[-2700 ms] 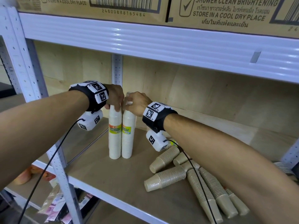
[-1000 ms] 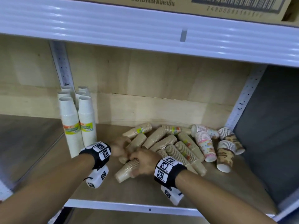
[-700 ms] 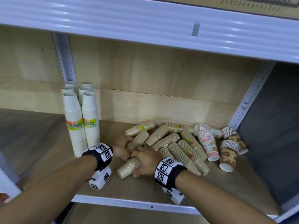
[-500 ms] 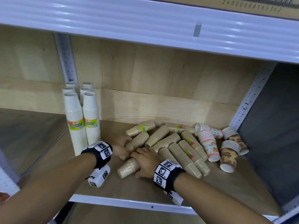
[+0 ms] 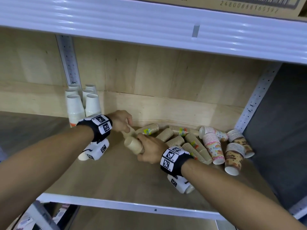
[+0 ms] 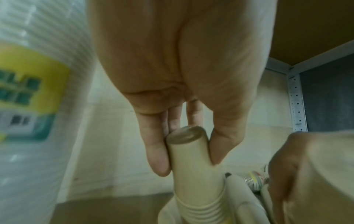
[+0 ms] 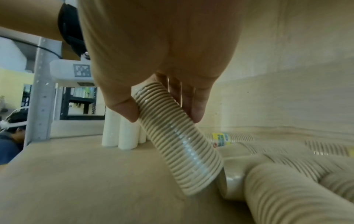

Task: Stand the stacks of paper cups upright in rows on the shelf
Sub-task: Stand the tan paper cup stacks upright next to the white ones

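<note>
Kraft-brown paper cups fill both hands. The left hand pinches the narrow closed end of one brown cup stack between thumb and fingers, as the left wrist view shows plainly. The right hand curls thumb and fingers round a second brown stack, which tilts with its wide ribbed end low, just above the shelf board; in the head view its open mouth faces the camera, near the middle of the shelf.

At ten o'clock from the hands, six white cup stacks stand upright in two rows against the back panel, beside a perforated upright post. At three o'clock lies a heap of brown stacks on their sides, some with yellow labels, touching one another. Further toward three o'clock lie pastel printed cup stacks and dark brown patterned stacks, also tipped over, near the right-hand post.

A cardboard carton sits on the white shelf beam at twelve o'clock. Black wristbands with square markers wrap both wrists.
</note>
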A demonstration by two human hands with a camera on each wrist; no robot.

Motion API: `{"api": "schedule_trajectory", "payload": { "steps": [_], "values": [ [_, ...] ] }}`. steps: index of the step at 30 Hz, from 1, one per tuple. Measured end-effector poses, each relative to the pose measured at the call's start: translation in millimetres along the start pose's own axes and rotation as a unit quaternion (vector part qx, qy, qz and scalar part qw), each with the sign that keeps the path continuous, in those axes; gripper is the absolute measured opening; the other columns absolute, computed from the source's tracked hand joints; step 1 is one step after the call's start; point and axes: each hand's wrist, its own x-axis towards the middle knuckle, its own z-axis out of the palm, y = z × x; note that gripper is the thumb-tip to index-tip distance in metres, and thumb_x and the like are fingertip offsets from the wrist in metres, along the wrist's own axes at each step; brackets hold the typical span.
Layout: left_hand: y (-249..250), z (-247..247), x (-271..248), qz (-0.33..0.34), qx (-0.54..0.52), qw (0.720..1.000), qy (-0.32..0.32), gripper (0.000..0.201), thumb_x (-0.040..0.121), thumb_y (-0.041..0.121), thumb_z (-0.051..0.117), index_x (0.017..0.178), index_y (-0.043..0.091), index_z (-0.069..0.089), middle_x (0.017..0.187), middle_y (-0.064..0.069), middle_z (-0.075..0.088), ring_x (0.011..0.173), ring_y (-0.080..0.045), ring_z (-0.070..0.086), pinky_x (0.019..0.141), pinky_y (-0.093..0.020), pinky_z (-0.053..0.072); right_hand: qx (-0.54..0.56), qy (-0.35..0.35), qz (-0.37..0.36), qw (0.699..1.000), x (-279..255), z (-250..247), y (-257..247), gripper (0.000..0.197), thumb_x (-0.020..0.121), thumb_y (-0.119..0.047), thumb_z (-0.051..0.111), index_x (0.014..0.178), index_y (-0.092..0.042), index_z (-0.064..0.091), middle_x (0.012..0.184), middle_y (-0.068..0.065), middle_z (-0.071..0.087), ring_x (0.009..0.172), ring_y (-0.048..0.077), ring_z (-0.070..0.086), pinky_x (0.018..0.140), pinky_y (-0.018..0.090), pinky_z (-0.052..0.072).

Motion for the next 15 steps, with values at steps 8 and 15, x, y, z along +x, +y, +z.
{"api": "schedule_trajectory", "payload": {
  "steps": [8, 15],
  "values": [
    [19, -23, -5, 0.000, 0.032, 0.999, -0.002, 0.027, 0.077, 0.021, 0.077, 0.103, 0.021, 0.071, 0.098, 0.000, 0.061, 0.090, -0.022, 0.066, 0.062, -0.025, 0.055, 0.183, 0.069, 0.125, 0.973, 28, -28, 0, 0.054, 0.070, -0.029, 0.076, 0.112, -0.018, 0.045, 0.102, 0.002, 0.062, 0.094, 0.022, 0.061, 0.076, 0.038, 0.053],
    [28, -13, -7, -0.004, 0.044, 0.999, -0.011, 0.030, 0.079, 0.021, 0.077, 0.108, 0.017, 0.071, 0.106, -0.004, 0.062, 0.090, -0.025, 0.068, 0.066, -0.029, 0.057, 0.231, 0.054, 0.167, 0.957, 39, -16, 8, 0.057, 0.071, -0.023, 0.077, 0.117, -0.016, 0.043, 0.104, 0.001, 0.059, 0.095, 0.020, 0.060, 0.071, 0.033, 0.051]
  ]
}}
